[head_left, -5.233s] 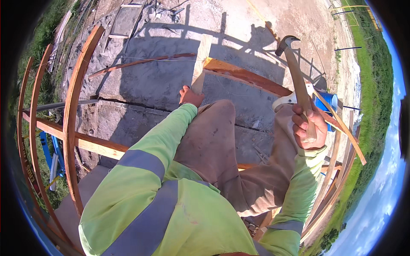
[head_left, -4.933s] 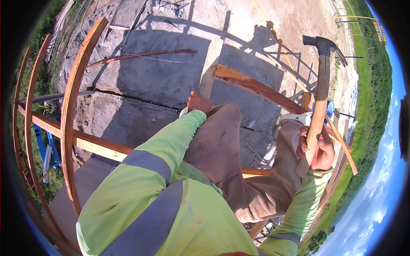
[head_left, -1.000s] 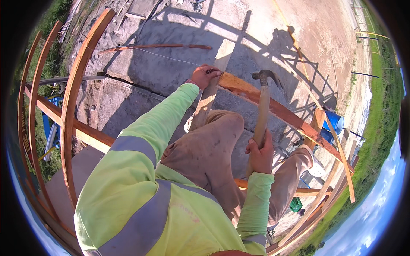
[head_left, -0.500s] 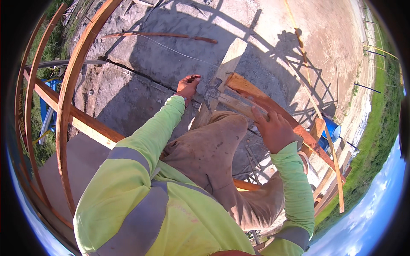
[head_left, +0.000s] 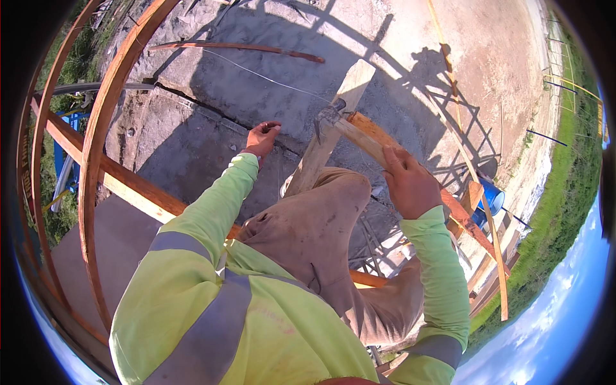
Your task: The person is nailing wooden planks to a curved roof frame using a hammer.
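My right hand (head_left: 410, 183) is wrapped around the wooden handle of a claw hammer (head_left: 359, 139). The metal hammer head rests over or just above a pale plank (head_left: 314, 157), where a reddish-brown beam (head_left: 462, 215) meets it from the right. From this view I cannot tell whether the head touches the wood. My left hand (head_left: 262, 140) hovers to the left of the plank, fingers curled with the tips together; whatever they may pinch is too small to make out. The near end of the plank lies by my bent knee (head_left: 346, 186).
Long timbers (head_left: 102, 122) rise and cross on the left. A thin pale string (head_left: 256, 74) runs to the plank over rough concrete far below. A loose wood strip (head_left: 237, 46) lies down there. To the right are a blue barrel (head_left: 492, 196) and more boards.
The hammer head has shifted away from me along the plank, toward its far part. My left hand has drawn back to the left, away from the plank.
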`<action>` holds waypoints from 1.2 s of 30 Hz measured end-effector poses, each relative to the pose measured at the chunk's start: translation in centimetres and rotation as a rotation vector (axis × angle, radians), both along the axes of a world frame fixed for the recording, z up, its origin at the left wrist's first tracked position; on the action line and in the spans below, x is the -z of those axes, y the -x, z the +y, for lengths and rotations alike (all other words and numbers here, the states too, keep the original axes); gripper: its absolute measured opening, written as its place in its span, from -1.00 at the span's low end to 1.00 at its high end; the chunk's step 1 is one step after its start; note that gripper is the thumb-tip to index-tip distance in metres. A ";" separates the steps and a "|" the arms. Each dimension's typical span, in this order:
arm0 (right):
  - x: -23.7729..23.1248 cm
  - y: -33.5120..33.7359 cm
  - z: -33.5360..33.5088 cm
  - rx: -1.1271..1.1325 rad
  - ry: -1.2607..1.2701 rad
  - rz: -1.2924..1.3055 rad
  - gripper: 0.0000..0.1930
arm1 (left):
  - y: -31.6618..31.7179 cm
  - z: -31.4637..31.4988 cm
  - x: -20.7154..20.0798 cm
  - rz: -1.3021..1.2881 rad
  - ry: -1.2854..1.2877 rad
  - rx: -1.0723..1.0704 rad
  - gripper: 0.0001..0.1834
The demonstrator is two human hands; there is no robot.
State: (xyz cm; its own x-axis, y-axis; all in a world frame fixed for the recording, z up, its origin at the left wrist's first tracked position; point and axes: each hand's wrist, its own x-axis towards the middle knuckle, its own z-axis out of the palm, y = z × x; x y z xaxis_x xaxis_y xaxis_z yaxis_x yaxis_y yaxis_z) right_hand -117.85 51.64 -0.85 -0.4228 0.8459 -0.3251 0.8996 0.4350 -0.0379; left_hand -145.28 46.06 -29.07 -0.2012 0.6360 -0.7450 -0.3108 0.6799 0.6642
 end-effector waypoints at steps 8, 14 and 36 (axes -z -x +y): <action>0.0 -1.9 -4.2 0.875 0.321 0.554 -0.68 | -7.2 4.6 -9.8 0.290 -0.426 0.391 -0.78; 1.2 -1.7 -7.0 1.332 0.300 1.052 -0.83 | -19.5 10.5 -12.5 0.982 -1.088 0.828 -0.77; 1.5 -4.9 -8.8 1.363 0.128 0.943 -0.52 | -19.9 9.2 -11.9 1.018 -0.855 1.216 -0.69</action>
